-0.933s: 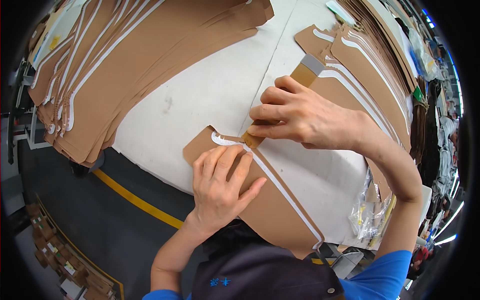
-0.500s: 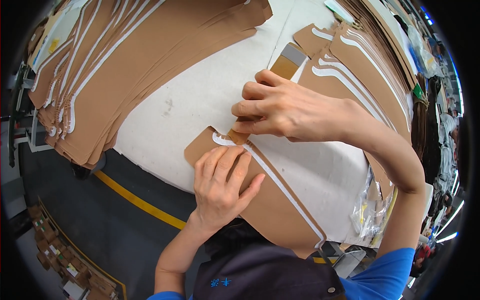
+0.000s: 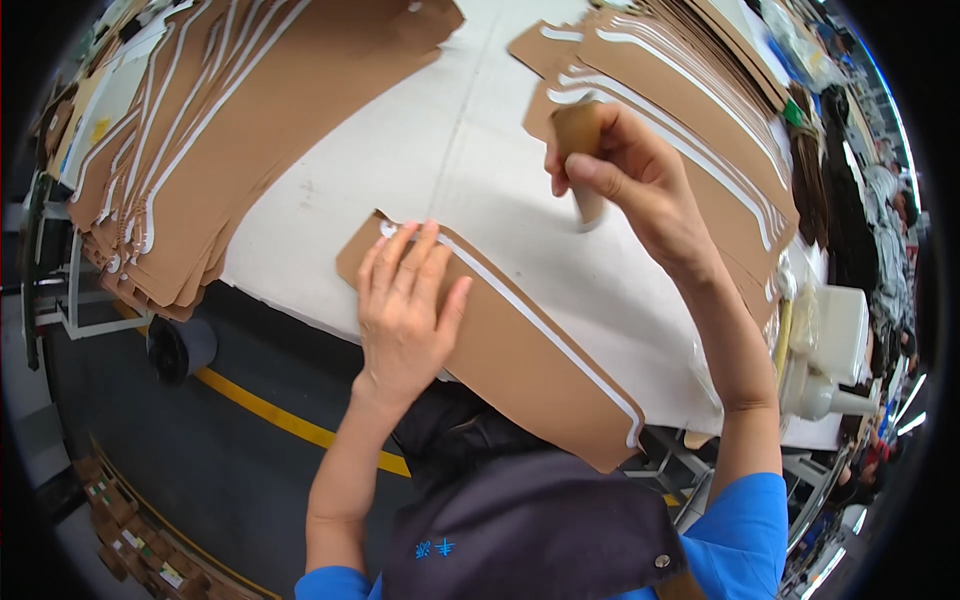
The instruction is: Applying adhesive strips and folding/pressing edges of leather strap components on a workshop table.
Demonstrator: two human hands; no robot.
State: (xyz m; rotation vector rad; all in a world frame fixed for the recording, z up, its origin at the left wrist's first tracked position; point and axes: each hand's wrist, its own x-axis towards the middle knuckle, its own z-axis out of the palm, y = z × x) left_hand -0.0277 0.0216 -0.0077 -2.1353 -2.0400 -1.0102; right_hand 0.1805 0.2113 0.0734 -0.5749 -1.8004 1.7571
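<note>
A brown, leather-like panel (image 3: 520, 340) lies slantwise on the white table before me, with a white strip (image 3: 545, 325) along its far edge. My left hand (image 3: 405, 310) rests flat near the panel's upper left end, fingers stretched out and partly covering the strip there. Raised above the table to the right, my right hand (image 3: 640, 180) is closed around a flat tan hand tool (image 3: 577, 135). The tool's narrow lower end points down, apart from the panel, and is blurred; its exact kind is unclear.
Stacked brown panels with white strips (image 3: 240, 130) overhang the table's left side. More panels (image 3: 690, 130) fan out at the right, near a white plastic container (image 3: 838, 335). A dark bin (image 3: 182, 350) stands on the floor at left. Cardboard boxes (image 3: 150, 550) sit lower left.
My right hand has lifted the tan tool off the panel's edge, up and to the right, and turned it. My left hand stays on the panel. The whole view has shifted somewhat.
</note>
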